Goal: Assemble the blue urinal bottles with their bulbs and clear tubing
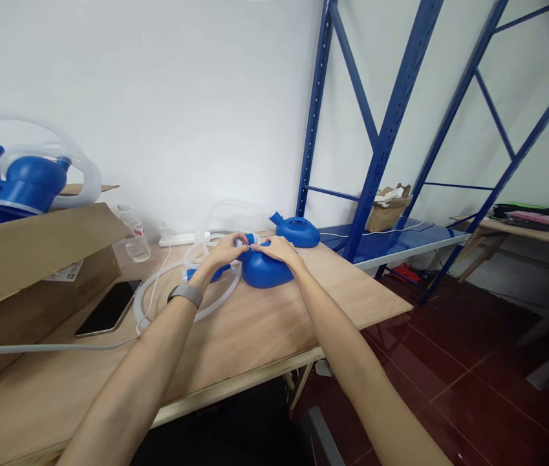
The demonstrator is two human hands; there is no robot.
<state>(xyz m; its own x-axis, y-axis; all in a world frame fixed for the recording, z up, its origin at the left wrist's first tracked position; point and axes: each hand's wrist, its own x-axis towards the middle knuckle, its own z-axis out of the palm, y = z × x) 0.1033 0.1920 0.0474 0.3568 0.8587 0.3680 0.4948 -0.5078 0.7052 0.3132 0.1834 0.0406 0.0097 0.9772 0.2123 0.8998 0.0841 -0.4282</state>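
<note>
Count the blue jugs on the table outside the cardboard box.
2. The near jug has both the left hand and right hand at its neck; the far jug stands behind it, nearer the wall.

Blue plastic container (267, 270), on wooden table (352, 285), beneath both hands.

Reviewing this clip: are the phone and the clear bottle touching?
Apart. The head view shows a strip of bare tabletop between the phone's far end and the clear bottle's base.
</note>
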